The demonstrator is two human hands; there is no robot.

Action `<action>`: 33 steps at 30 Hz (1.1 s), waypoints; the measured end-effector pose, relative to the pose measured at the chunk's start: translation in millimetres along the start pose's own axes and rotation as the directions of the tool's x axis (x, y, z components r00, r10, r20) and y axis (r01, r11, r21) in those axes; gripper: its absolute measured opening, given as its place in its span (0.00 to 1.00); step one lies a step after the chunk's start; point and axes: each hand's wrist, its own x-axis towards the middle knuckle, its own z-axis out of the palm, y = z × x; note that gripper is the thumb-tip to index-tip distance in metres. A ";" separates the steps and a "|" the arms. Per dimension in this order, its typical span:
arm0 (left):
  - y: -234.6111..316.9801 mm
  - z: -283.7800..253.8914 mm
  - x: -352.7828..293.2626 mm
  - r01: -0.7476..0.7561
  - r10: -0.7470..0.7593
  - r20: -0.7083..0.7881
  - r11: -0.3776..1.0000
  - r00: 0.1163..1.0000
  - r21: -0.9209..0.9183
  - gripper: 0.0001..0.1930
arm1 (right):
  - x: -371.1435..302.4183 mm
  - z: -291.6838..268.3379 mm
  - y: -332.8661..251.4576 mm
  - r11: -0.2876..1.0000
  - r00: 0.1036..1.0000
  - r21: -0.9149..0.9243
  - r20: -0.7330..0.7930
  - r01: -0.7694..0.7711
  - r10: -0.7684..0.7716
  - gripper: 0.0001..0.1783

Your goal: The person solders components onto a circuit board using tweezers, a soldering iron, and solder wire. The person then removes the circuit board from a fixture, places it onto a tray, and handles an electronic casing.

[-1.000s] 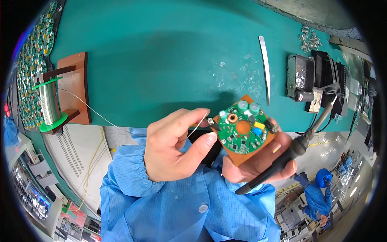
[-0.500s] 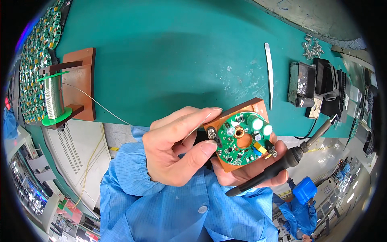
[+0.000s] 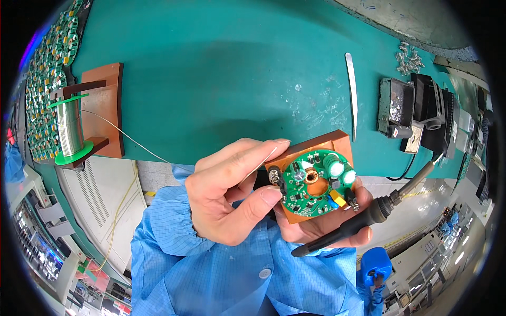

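Note:
A round green circuit board sits in an orange-brown holder block, held up close above my lap. My left hand grips the block's left side, and thin solder wire runs to its fingers. My right hand cradles the block from beneath and also holds a black soldering iron, whose tip points up to the right, away from the board.
A solder spool on a brown stand is at the left of the teal mat. Trays of green boards line the far left. Tweezers, an iron stand with sponge and small screws lie to the right.
Both hands have turned the block and brought it nearer, so the board now faces the camera more squarely. The iron has stayed in my right hand.

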 end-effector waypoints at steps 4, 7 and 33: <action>2.6 -1.7 0.9 0.021 -0.022 0.013 0.999 1.000 0.027 0.25 | -2.4 -3.6 -5.1 0.991 1.000 -0.130 0.013 0.017 -0.015 0.36; 2.2 -1.5 1.3 0.018 -0.019 0.010 0.999 1.000 0.050 0.25 | -3.4 -2.2 -10.8 0.973 0.998 -0.224 0.018 -0.051 0.056 0.38; -25.2 -9.3 19.6 -0.159 0.330 -0.197 0.794 0.923 0.587 0.08 | 123.2 -88.7 -189.6 0.446 0.768 -0.880 -0.170 0.164 -0.617 0.19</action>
